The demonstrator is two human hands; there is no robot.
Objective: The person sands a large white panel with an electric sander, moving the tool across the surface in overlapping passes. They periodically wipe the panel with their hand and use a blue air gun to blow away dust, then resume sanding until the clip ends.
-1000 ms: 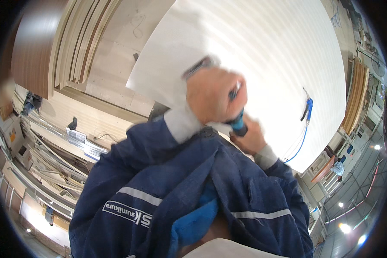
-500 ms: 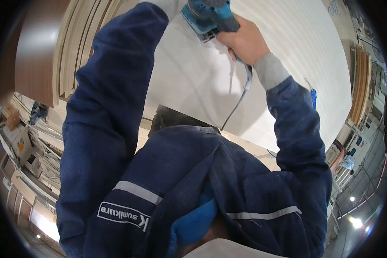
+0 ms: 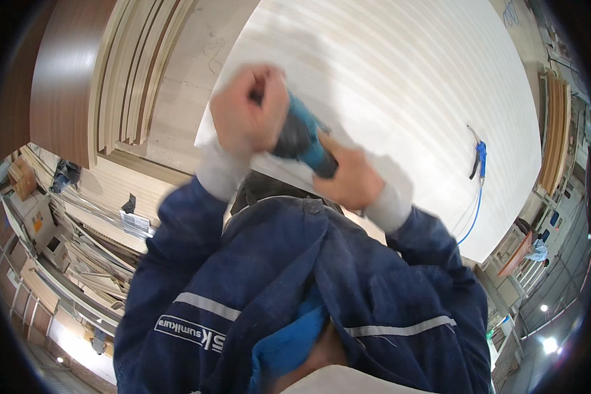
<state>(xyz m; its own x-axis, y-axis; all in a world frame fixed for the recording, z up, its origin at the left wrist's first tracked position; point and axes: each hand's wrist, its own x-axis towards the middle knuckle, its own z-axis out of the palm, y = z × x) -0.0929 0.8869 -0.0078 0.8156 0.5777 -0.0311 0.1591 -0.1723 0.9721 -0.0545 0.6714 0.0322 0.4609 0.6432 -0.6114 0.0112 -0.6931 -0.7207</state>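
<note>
A teal and black power sander (image 3: 303, 139) is held close in front of my body, over the near edge of a large white panel (image 3: 387, 85). My left hand (image 3: 249, 108) is closed around its front end, fingers curled over a dark part, blurred by motion. On the rear grip, my right hand (image 3: 351, 177) is wrapped with the thumb along the near side. The sander's underside and cord are hidden or too smeared to make out.
A blue air blow gun (image 3: 481, 157) lies on the panel's right side, its blue hose (image 3: 471, 220) running over the near edge. Stacked boards (image 3: 131, 72) with a brown panel (image 3: 65, 79) stand at left. More stacked boards (image 3: 555, 131) are at far right.
Both hands have drawn the sander from the far part of the panel back toward my body. The blow gun and the panel's left edge now show fully.
</note>
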